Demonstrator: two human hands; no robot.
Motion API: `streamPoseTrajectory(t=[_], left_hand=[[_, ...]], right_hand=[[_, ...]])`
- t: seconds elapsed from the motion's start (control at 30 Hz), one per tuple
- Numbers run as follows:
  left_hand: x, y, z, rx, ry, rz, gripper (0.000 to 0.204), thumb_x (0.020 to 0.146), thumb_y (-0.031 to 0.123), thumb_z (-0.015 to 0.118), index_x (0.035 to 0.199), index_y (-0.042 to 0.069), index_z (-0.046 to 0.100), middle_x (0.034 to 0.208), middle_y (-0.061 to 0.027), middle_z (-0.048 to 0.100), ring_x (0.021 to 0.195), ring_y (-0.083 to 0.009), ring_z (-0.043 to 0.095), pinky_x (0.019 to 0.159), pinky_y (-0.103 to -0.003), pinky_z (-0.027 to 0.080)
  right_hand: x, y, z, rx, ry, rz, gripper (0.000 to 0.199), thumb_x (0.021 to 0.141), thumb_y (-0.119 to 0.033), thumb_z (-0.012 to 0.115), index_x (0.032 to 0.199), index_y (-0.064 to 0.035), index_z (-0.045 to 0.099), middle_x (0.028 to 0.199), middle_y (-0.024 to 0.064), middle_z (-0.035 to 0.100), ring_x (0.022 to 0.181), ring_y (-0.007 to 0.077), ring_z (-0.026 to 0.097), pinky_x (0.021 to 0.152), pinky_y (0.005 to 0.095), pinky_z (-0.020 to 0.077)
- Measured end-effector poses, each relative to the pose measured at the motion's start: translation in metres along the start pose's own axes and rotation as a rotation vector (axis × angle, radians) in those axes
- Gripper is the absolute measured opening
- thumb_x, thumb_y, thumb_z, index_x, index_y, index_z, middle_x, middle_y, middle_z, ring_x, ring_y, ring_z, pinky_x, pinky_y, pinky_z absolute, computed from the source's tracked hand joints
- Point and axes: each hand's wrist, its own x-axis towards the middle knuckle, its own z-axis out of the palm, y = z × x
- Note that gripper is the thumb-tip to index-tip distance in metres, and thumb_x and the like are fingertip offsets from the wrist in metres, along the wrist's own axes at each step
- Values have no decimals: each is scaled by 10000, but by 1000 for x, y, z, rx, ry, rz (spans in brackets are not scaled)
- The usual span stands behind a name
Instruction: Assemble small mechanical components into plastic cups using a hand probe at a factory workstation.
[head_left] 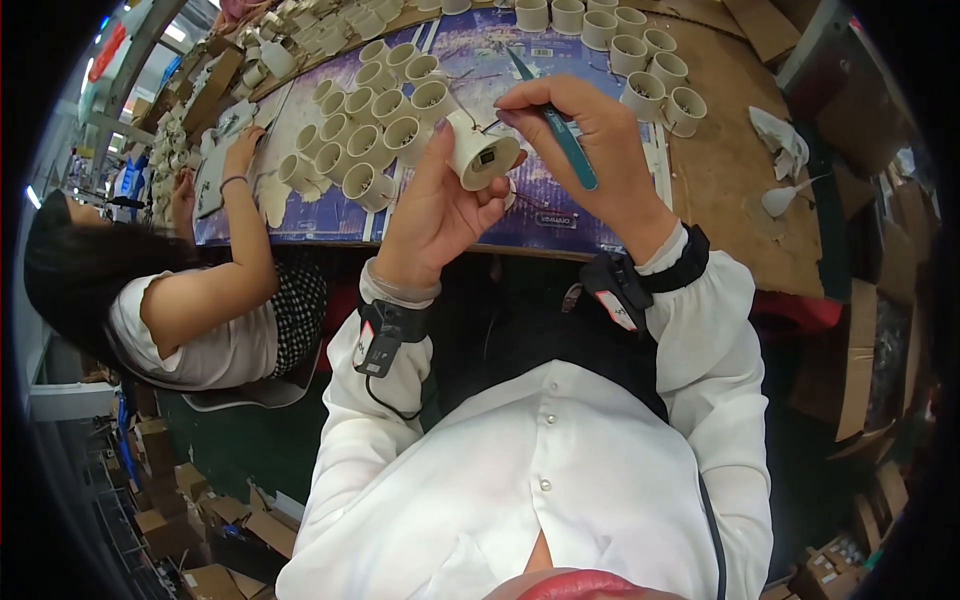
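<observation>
My left hand point(432, 222) is closed around a white cup-shaped housing point(468, 165), tilted so that its wide flanged end faces me. A small dark square part point(488, 156) sits in that end. Thin wires come out of the housing's upper side. Teal tweezers point(572, 152) lie in the grip of my right hand point(600, 135), their tips pointing up and away from the housing. The thumb and forefinger of that hand are by the wires; whether they pinch one is too small to tell.
Rows of white cups point(368, 146) holding small parts stand beyond my left hand, and more cups point(644, 92) at the far right. A crumpled tissue point(780, 140) and a squeeze bottle point(784, 200) lie on the right. A co-worker point(200, 300) sits close on my left.
</observation>
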Motion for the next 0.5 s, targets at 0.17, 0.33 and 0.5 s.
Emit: streamPoseTrajectory(t=[0.17,0.33,0.5], left_hand=[[3,-8,-7,-158,5,27,409,990,338,547,1288,65,481,1190,-121,605,981,-190,638,751,-261,567],[-1,-11,-10,73,59,171,430,984,299,566,1311,39,465,1227,-123,583,1074,-200,603,851,-303,543],[-4,-14,4,382,123,312,463,975,257,586,1340,10,442,1255,-125,570,1142,-234,573,976,-374,470]], right_hand=[[-4,0,2,-9,15,-36,152,841,36,667,985,-12,672,913,70,681,817,152,655,734,251,508],[-19,-1,-3,38,34,2,151,834,42,667,973,-16,672,900,70,677,820,155,653,736,254,506],[-31,2,0,47,28,14,163,812,51,675,957,-21,669,880,79,667,816,184,651,733,265,502]])
